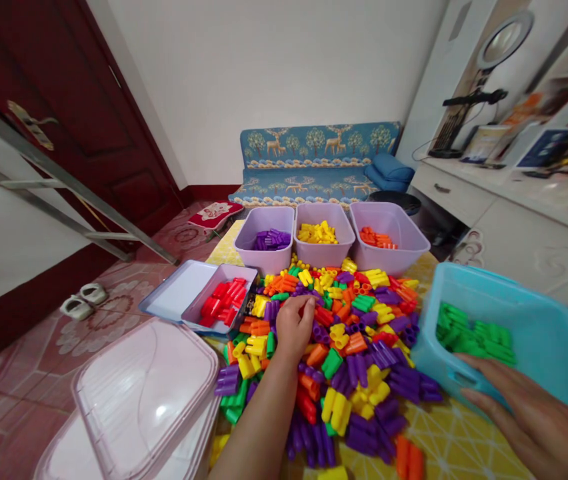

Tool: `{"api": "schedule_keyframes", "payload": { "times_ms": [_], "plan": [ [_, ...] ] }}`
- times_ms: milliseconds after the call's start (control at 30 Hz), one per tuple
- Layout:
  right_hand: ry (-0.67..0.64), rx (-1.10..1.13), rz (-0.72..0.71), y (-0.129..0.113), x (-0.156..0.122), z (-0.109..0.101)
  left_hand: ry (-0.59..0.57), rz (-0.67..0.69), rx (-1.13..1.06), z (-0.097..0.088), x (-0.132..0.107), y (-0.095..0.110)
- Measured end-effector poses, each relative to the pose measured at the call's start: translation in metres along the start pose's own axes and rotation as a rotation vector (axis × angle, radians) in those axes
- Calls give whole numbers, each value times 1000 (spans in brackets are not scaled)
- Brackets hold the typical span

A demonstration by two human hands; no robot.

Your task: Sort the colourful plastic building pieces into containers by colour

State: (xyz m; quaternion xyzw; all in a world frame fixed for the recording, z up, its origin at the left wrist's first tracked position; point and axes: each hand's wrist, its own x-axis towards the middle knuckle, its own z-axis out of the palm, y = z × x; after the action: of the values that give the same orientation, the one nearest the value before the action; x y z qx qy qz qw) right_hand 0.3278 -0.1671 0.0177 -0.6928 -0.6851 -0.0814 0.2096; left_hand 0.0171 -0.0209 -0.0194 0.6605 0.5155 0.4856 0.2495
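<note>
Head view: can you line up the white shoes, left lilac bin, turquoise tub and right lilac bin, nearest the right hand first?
1. Turquoise tub: right side, right hand at its rim.
2. Right lilac bin: right end of the row.
3. Left lilac bin: left end.
4. White shoes: far left.

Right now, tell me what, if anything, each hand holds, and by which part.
The right hand seems to hold the turquoise plastic bin by its near rim. Whether the left hand holds any plastic tube pieces cannot be told.
</note>
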Motion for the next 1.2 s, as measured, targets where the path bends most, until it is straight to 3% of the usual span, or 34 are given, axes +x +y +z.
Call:
{"api": "schedule_keyframes", "payload": {
  "times_ms": [100,367,533,667,767,867,933,1067,1200],
  "plan": [
    [-75,-8,-79,-21,9,0,-2,-6,8,0,0,-1],
    [-49,-165,52,-89,51,9,-2,-4,3,-1,0,2],
    [-72,-148,121,-108,59,18,-10,3,20,-1,-1,0],
    [90,0,97,-123,63,14,-8,5,25,0,-1,1],
    [216,181,-18,-150,67,19,1,-4,21,0,-1,2],
    [103,315,-159,-176,72,42,-4,1,-11,-1,0,3],
    [49,320,-156,-184,77,61,-4,2,-59,-2,0,3],
    [-27,275,-79,-181,85,88,61,-14,-134,-4,0,6],
    [-112,303,-96,-175,88,89,113,-21,-130,-5,1,7]
  ]
}}
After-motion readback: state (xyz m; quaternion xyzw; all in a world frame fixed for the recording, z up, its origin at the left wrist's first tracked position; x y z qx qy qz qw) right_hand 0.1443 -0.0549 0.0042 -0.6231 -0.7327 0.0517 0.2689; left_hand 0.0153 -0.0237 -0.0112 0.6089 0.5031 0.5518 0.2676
